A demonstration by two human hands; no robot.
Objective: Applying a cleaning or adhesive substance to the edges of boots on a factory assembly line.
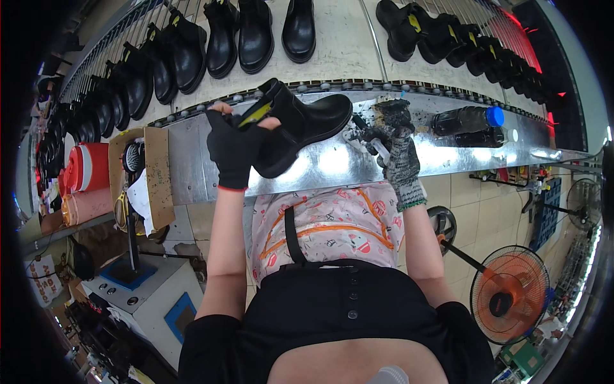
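- Gripping the ankle opening of a black boot (300,125), the left hand (233,147), in a black glove, holds it tilted over the metal surface (448,157).
- The right hand (400,157), in a speckled knit glove, closes around a small brush (377,146) just beside the boot's toe.
- A dark bottle (467,120) with a blue cap lies to the right.
- Rows of black boots (256,35) stand on the belt beyond.

**Surroundings at the bench**

Rows of black boots (256,32) stand on the conveyor (339,45). A dark bottle with a blue cap (465,120) lies on the metal bench (448,153). An orange fan (510,294) stands on the tiled floor (473,198). A red jug (86,168) sits at left.
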